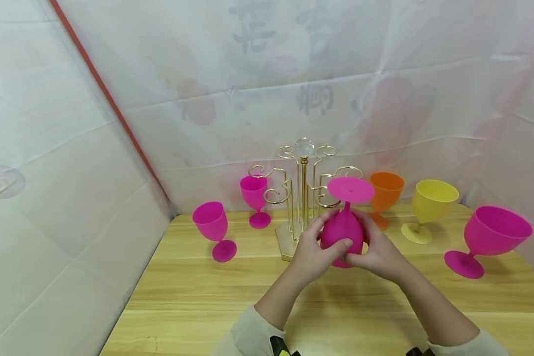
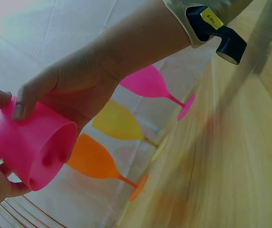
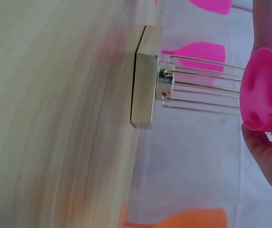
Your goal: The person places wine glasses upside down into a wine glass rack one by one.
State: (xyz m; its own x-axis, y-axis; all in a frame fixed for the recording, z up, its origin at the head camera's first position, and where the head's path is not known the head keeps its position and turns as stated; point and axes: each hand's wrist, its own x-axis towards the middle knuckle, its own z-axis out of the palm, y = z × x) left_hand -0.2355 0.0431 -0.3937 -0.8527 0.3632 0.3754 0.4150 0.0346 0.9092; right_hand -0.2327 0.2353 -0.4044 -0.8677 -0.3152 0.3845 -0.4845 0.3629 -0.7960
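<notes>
A magenta goblet is held upside down in front of the gold rack, its round foot up near the wire loops. My left hand grips the bowl from the left, and my right hand grips it from the right. Both thumbs lie across the near side of the bowl. In the left wrist view, the goblet's open mouth faces down toward the tabletop. The gold wire rack has curled arms, a clear ball on top and a flat angular base.
On the wooden table, magenta goblets stand upright left of the rack. An orange goblet, a yellow goblet and another magenta goblet stand to the right. A white sheet hangs behind.
</notes>
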